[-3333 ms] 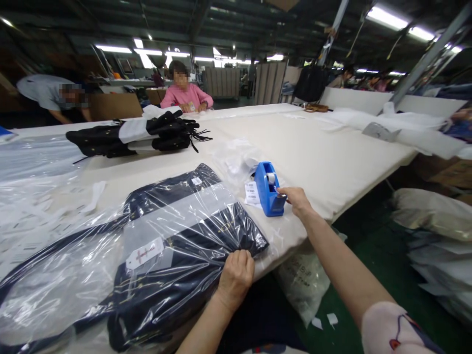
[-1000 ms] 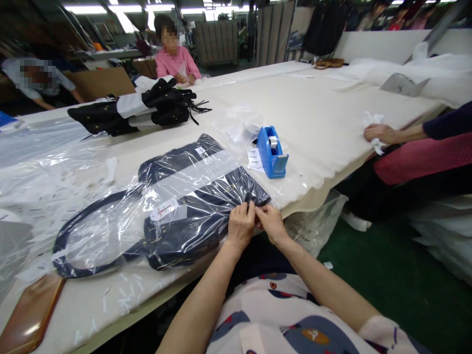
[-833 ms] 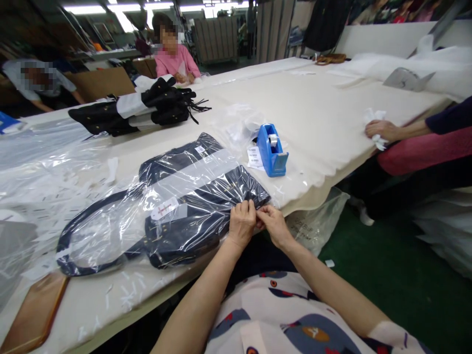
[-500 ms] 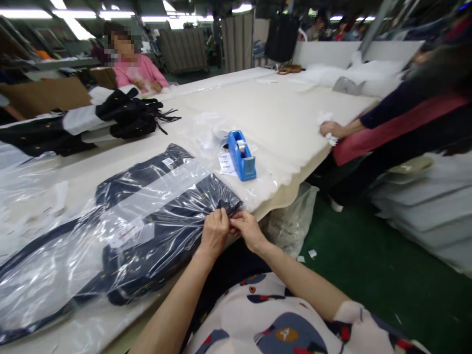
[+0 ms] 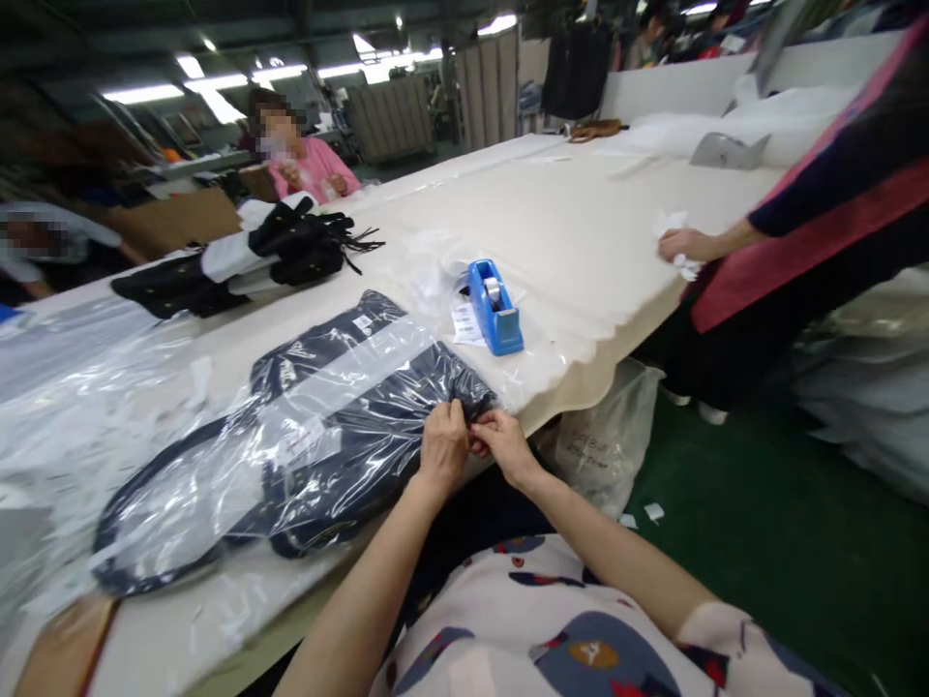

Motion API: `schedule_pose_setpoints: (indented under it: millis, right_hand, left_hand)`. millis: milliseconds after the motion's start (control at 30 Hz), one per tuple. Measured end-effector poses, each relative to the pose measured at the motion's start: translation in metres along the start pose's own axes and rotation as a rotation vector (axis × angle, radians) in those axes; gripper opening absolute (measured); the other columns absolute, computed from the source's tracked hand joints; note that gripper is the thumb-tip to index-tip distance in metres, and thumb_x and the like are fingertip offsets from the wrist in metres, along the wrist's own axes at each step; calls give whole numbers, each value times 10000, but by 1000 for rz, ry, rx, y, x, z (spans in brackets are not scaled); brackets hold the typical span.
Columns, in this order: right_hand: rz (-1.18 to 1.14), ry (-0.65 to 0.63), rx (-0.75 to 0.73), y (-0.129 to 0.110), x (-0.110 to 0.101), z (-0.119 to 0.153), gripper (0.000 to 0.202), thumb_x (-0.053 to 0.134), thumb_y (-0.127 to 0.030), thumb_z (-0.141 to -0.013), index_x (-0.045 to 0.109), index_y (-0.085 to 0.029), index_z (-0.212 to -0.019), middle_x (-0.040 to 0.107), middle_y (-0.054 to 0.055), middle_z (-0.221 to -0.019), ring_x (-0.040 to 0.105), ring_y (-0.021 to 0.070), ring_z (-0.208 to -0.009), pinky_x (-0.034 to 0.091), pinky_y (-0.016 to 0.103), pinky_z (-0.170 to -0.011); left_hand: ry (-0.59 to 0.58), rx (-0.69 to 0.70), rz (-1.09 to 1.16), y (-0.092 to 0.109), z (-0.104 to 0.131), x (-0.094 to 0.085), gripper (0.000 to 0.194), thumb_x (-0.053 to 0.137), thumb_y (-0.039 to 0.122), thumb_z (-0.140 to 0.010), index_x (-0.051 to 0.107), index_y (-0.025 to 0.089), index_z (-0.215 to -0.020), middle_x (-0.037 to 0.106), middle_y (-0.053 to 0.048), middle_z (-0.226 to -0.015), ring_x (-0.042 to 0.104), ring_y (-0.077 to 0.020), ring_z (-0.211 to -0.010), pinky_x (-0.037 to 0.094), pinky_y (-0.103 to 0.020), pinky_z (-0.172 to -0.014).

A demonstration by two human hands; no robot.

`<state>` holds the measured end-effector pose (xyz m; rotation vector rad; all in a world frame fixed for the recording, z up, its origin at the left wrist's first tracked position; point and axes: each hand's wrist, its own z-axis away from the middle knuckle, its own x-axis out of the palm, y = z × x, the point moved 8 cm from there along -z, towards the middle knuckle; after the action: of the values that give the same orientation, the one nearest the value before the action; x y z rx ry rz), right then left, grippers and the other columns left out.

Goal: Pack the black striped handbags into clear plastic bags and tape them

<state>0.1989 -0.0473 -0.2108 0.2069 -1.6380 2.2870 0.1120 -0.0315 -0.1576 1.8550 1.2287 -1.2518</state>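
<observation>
On the table in front of me lies a folded navy item with a dark loop, covered by a clear plastic bag. A white paper strip crosses it, and a printed label shows through the plastic. My left hand is closed on the plastic bag's gathered right end. Right beside it, my right hand pinches the same end, fingertips close to the left hand's. The plastic is drawn into tight creases there. Behind my hands stands a blue tape dispenser next to small printed labels.
A stack of black items with white wraps lies at the back left. A co-worker in pink sits beyond it. At right, another person's hand holds white scraps on the table. A plastic sack stands under the table edge.
The view has swung left, so everything sits further right in the picture. Both hands keep their hold on the bag's end. The pink-clad co-worker's hands have risen.
</observation>
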Motion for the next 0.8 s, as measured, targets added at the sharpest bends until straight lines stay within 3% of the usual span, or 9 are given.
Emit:
schedule_pose_setpoints:
  millis: [167, 267, 367, 700, 800]
  right_hand:
    - [5, -12, -23, 0, -1, -1, 199, 639, -255, -630, 477, -178, -717, 579, -35, -492, 532, 98, -415, 411, 186, -396]
    - [17, -4, -30, -1, -1, 0, 211, 640, -278, -621, 479, -176, -709, 573, -30, -474, 524, 103, -408, 405, 192, -393]
    - [25, 2, -37, -3, -1, 2, 201, 628, -287, -621, 478, -180, -702, 551, -38, -437, 511, 104, -395, 407, 200, -400]
    - [-54, 37, -99, -7, 7, -8, 233, 618, -259, -581, 515, -184, -776, 580, -40, -563, 536, 124, -484, 444, 249, -475]
    - [-59, 57, -196, -14, 12, -11, 244, 606, -268, -600, 522, -184, -813, 620, -21, -678, 563, 143, -581, 468, 272, -559]
  left_hand:
    - [73, -43, 56, -5, 3, -7, 298, 491, 100, -776, 511, 86, -1074, 550, -97, -883, 547, -210, -813, 466, -316, -722]
    - [51, 38, 34, 2, 6, -9, 105, 465, 120, -820, 559, 141, -858, 551, -78, -818, 538, -203, -763, 450, -308, -683]
    - [-5, 90, -29, 6, 6, -9, 137, 462, 125, -835, 561, 150, -742, 551, -71, -734, 535, -204, -710, 429, -308, -647]
    - [-79, 31, 72, -4, -12, -32, 188, 462, 34, -766, 596, 150, -704, 594, -58, -706, 569, -174, -706, 428, -262, -647]
    - [-76, -8, 97, -6, -13, -40, 192, 461, 22, -752, 595, 147, -696, 599, -62, -704, 577, -178, -710, 438, -264, -646]
